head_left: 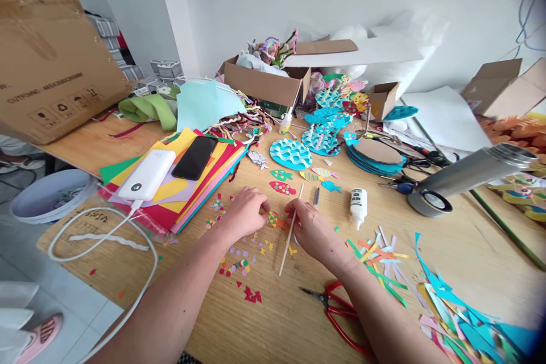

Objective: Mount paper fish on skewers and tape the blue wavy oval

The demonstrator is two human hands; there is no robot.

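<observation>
On the wooden table, my left hand [247, 211] has its fingers bent together at the left edge of a small orange paper fish [272, 219] decorated with coloured triangles. My right hand [311, 229] is closed around a thin wooden stick [285, 253], its fingertips beside the fish's tail. The stick slants down toward me. Several finished paper fish, among them a red dotted fish [282, 188] and a green fish [281, 175], lie just beyond. Tiny paper dots [237, 267] and red scraps [252, 294] are scattered nearer me. A white glue bottle [359, 207] lies to the right.
Red-handled scissors [341, 313] lie under my right forearm. Paper strips [384, 261] spread at right, near a steel flask [469, 173]. Coloured sheets [187, 205] at left carry a phone [195, 157] and a power bank [147, 175] with a looped cable. Blue wavy discs [290, 153] stand behind.
</observation>
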